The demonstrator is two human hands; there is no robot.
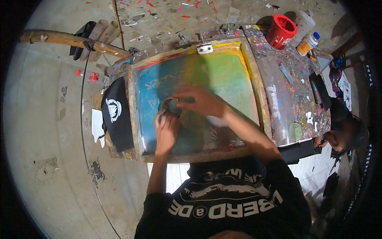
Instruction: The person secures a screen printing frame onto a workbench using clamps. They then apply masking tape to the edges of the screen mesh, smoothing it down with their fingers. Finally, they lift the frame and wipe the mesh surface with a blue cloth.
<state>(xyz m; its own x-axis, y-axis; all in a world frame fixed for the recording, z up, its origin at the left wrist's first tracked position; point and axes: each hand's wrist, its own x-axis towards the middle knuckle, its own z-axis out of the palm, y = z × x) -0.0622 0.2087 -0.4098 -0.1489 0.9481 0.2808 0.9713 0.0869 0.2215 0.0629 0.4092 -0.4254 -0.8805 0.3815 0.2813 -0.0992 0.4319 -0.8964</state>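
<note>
Head view: rectangular wooden-framed screen with blue-to-green mesh lies on a paint-splattered desk. Brown ring-shaped roll sits over the screen's left half, between both hands. Left hand: grip curled around the roll's near side. Right hand: thumb and fingertips at its far-right rim, blurred; can't tell if pinching. Red plastic bucket near desk's far right corner.

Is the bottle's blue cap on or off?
On: the blue cap sits on the top end of the white-and-orange bottle.
</note>
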